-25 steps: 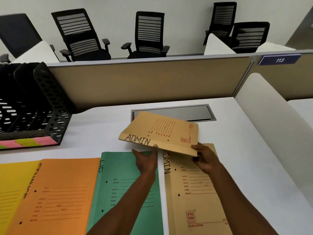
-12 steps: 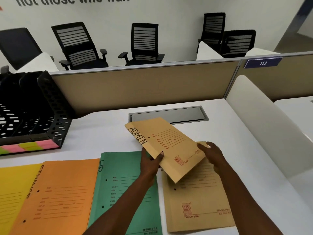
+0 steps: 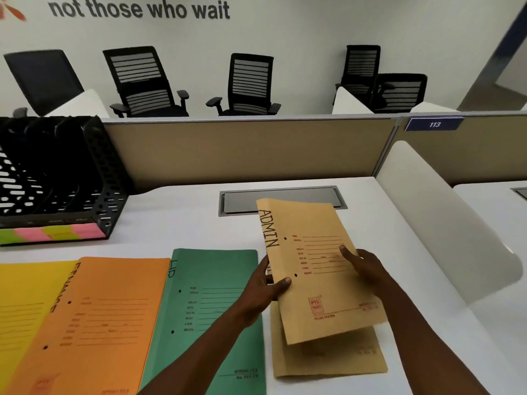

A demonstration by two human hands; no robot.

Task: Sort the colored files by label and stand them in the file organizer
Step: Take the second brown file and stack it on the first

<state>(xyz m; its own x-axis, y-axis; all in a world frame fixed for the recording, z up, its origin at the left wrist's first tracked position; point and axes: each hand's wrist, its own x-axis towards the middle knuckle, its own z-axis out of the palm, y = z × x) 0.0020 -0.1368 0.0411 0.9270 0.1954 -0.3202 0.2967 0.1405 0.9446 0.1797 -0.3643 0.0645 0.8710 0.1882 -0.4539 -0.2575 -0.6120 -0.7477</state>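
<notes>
ADMIN file point(image 3: 310, 269) between both hands

Matt tan card file marked ADMIN point(image 3: 313, 266), matt green card file point(image 3: 216, 309) and orange card file point(image 3: 108, 317) on a smooth white laminate desk point(image 3: 176, 223), beside a perforated black plastic file organizer point(image 3: 85, 178).

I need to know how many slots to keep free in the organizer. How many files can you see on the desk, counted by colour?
Yellow file: 1
Orange file: 1
Green file: 1
Tan, held ADMIN file: 1
Tan, lying file: 1
Total: 5
</notes>
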